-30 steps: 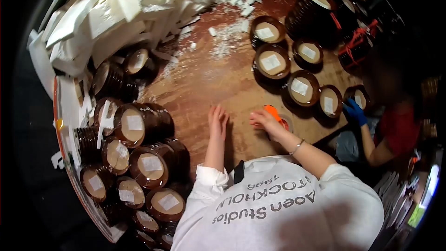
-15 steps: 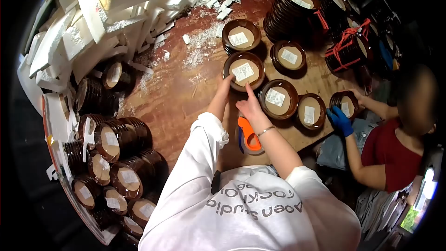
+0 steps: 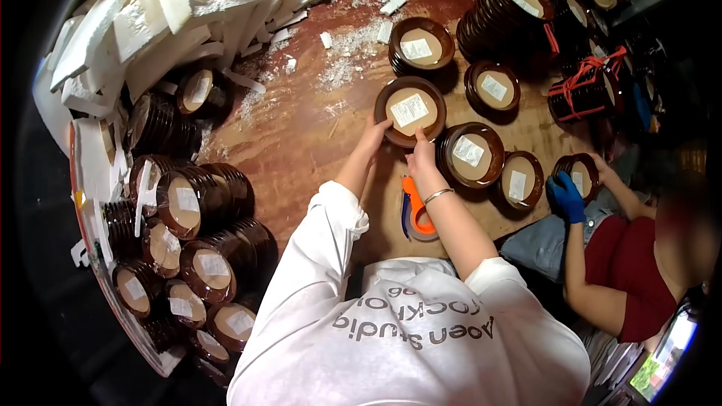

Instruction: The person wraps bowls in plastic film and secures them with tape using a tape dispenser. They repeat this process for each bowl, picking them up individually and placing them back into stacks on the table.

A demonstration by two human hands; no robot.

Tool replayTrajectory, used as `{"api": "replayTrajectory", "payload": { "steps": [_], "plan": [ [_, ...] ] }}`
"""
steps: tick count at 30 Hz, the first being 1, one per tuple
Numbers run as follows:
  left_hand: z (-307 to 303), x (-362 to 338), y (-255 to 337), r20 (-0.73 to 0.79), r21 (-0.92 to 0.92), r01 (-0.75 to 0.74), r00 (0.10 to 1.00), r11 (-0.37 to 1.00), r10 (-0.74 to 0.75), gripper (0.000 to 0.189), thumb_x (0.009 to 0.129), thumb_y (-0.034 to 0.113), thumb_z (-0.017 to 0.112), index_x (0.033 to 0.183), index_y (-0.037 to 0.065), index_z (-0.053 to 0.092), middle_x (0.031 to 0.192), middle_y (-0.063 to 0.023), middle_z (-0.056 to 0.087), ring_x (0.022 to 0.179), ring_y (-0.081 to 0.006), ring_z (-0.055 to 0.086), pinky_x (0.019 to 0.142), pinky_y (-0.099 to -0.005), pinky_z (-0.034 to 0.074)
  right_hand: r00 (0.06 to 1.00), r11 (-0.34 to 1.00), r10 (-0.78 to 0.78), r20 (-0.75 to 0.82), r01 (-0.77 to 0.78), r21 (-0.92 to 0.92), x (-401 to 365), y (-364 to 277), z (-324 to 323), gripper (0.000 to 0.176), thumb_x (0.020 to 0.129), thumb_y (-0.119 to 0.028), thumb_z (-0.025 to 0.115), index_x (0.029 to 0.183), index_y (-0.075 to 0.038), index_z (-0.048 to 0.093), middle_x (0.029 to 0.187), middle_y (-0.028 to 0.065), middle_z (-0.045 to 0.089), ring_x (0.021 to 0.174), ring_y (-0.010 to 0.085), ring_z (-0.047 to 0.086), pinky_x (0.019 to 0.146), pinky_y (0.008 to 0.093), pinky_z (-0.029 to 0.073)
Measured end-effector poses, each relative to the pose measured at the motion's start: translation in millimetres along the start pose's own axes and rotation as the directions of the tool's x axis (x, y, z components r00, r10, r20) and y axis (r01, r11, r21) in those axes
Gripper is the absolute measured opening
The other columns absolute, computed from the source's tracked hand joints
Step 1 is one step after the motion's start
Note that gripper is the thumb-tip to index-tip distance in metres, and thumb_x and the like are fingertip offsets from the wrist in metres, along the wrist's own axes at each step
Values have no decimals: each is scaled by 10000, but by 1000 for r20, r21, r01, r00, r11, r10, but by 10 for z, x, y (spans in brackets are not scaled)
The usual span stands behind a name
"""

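Both my hands hold a brown glazed dish point(image 3: 397, 137) by its near rim; its beige base faces up with a white printed label. My left hand point(image 3: 370, 146) grips the left side, thumb over the rim. My right hand point(image 3: 424, 159) is at the near right side, thumb on the base, fingers hidden below. Right of it stands a stack of like dishes point(image 3: 468, 169), and behind it another labelled stack point(image 3: 421, 32). An orange tool point(image 3: 423, 219) with a blue part lies on the table below my right wrist.
White foam pieces point(image 3: 150, 30) are heaped at the far left. Shrink-wrapped dish stacks point(image 3: 180, 199) fill the left edge. A tall stack point(image 3: 489, 22) and a red-tied bundle point(image 3: 583, 94) stand at the back right. A co-worker's blue-gloved hand point(image 3: 568, 197) touches a stack at right.
The view has shifted, so the table appears further right. The dish in my hands has moved slightly left and towards me relative to the stacks around it.
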State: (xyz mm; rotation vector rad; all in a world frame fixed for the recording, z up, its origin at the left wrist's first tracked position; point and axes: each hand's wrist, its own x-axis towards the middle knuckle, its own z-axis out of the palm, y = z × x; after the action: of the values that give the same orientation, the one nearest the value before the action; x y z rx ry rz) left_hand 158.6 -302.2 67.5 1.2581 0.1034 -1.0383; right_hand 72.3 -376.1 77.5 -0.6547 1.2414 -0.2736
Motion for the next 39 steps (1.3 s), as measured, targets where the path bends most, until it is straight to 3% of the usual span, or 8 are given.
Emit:
{"api": "replayTrajectory", "payload": {
  "steps": [5,9,14,22,28,33,36,39],
  "plan": [
    [147,81,334,-70,376,-83,991,923,118,770,781,394,539,1301,-21,152,1212,-188,400,1145,-260,366,911,-320,334,995,991,-21,96,8,136,85,-38,14,480,879,-299,416,1260,-51,261,1296,93,291,1172,254,299,949,539,212],
    [169,416,530,110,-41,-2,994,999,7,520,872,430,343,1130,0,479,1133,-112,491,1040,-185,458,865,-275,366,993,988,15,118,-33,148,26,-90,13,517,881,-283,417,1299,-81,188,1330,99,207,1181,271,274,953,528,218],
    [80,739,372,195,30,-83,978,996,76,488,887,390,317,1096,-11,501,1078,-95,529,970,-180,490,845,-274,375,996,982,16,86,-32,187,13,-101,68,472,887,-224,409,1281,-50,217,1310,114,244,1168,277,310,955,509,257],
    [-462,269,-57,-95,-147,-73,994,986,59,484,889,386,274,1111,10,485,1090,-106,520,1001,-179,479,864,-281,351,973,997,82,218,-81,-10,-76,141,-26,333,870,-182,448,1161,-31,392,1130,98,475,1028,230,470,895,484,335],
    [-962,-1223,-585,-415,-411,-303,902,860,119,506,891,440,240,1178,70,431,1194,-58,455,1116,-184,398,946,-310,295,881,825,290,374,-32,-564,-527,851,-114,303,852,-213,475,1125,-85,451,1038,26,542,894,125,500,711,280,391],
    [-995,-1902,-963,-514,-570,-435,850,697,111,502,889,434,233,1190,74,414,1206,-69,445,1126,-206,397,947,-329,310,827,805,200,526,167,-569,-881,1387,-342,400,843,-212,470,1190,-24,404,1151,103,478,1060,186,438,896,309,341],
    [-927,-2016,-1014,-537,-622,-439,842,649,54,527,883,457,222,1200,75,400,1220,-69,429,1131,-212,392,949,-338,313,856,824,282,433,16,-567,-761,1538,-380,429,832,-258,478,1177,-13,412,1143,120,480,1052,196,443,886,313,348],
    [-1103,-1916,-1188,-525,-605,-429,848,671,70,549,878,479,225,1208,74,392,1234,-67,415,1141,-213,378,956,-333,297,775,791,386,501,2,-611,-815,1350,-317,770,765,-334,569,1290,5,121,1261,185,323,1173,258,315,942,342,290]
  ]
}}
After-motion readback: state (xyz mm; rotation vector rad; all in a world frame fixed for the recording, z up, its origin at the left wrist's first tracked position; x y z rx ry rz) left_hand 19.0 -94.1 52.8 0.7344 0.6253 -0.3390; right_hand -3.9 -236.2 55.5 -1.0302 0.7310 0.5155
